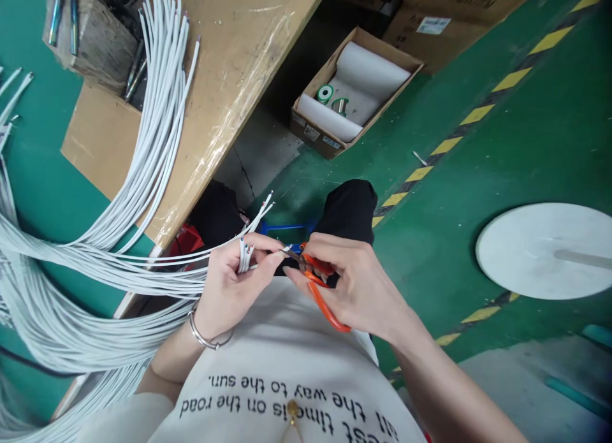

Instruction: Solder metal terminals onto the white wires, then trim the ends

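In the head view my left hand (241,274) is closed around several white cables (246,255), with one cable end pinched between thumb and forefinger. My right hand (358,280) grips orange-handled scissors (329,309). Their metal blades point left and meet the pinched cable end, close to my left fingertips. How far the blades are parted is too small to tell. From my left hand the cables run left to a large white cable bundle (71,341) draped over the table edge. Another cable bundle (157,124) curves up across the cardboard, its cut ends at the top.
The table (33,175) on the left has a green top and a cardboard sheet (229,67). A plastic-wrapped block (95,48) sits there with metal rods. On the floor are an open carton (315,140) with solder spools and a white round stool (530,252).
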Tool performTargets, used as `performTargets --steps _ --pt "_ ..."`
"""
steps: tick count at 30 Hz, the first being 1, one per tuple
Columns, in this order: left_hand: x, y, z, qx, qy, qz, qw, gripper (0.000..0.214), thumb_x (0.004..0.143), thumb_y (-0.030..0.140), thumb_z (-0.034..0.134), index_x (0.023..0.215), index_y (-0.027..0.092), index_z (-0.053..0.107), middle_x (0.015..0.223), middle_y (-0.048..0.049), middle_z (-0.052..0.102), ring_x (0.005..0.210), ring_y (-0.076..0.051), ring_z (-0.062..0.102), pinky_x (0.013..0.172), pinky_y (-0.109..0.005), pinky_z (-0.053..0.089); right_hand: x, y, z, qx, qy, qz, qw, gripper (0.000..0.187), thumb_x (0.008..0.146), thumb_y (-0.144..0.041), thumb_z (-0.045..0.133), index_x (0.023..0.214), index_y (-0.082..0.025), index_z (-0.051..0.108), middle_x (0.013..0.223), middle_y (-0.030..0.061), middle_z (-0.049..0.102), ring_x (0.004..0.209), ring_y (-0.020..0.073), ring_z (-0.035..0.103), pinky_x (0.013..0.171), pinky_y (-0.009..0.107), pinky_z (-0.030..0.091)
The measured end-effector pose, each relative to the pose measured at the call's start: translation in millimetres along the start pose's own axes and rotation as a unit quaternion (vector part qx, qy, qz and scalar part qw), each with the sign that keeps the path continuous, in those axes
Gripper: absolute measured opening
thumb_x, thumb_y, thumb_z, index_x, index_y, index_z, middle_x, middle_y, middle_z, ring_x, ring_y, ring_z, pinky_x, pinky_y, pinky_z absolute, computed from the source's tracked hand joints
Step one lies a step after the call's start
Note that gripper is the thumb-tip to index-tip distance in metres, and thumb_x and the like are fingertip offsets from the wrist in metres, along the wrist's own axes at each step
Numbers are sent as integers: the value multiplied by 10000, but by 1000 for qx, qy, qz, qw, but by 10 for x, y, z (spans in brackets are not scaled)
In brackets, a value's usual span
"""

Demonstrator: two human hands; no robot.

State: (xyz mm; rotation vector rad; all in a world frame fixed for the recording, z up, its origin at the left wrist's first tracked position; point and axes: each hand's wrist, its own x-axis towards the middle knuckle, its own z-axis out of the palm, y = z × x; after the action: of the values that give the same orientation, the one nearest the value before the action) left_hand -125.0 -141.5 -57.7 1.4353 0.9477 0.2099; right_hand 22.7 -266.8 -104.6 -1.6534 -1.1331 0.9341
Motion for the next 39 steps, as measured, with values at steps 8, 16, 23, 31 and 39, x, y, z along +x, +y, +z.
performTargets --steps 8,16,23,31,39 --pt "-3 5 21 32 13 24 999 62 917 241 762 906 191 796 742 -11 714 582 -84 492 485 -187 366 9 -19 47 29 -1 12 1000 454 962 -280 636 659 -226 301 632 -56 363 548 84 286 505 269 244" --pt "-1 -2 76 98 37 101 989 63 930 212 743 890 173 773 688 6 696 533 -73 481 485 -184 398 1 -18 104 -25 58 3 998 409 856 -121 558 644 -237 227 569 -64 304 510 77 258 478 266 207" --pt "10 -141 91 213 79 217 949 31 946 176 745 927 184 721 731 24 716 538 -64 530 515 -179 423 9 14 156 -50 107 8 993 380 797 -138 567 614 -238 250 546 -68 322 487 71 266 467 259 211" --pt "24 -33 12 105 -30 65 992 184 1010 322 680 892 185 715 619 30 657 539 -94 544 567 -217 447 4 53 139 -16 88 -21 996 358 770 -116 546 636 -243 239 568 -68 295 500 77 268 477 265 213" --pt "81 77 -110 -131 -94 -188 969 340 820 463 851 773 142 748 641 -40 657 474 -63 348 433 -225 155 46 93 210 -8 106 -90 990 337 719 -96 540 628 -242 250 593 -61 294 521 83 251 484 270 195"
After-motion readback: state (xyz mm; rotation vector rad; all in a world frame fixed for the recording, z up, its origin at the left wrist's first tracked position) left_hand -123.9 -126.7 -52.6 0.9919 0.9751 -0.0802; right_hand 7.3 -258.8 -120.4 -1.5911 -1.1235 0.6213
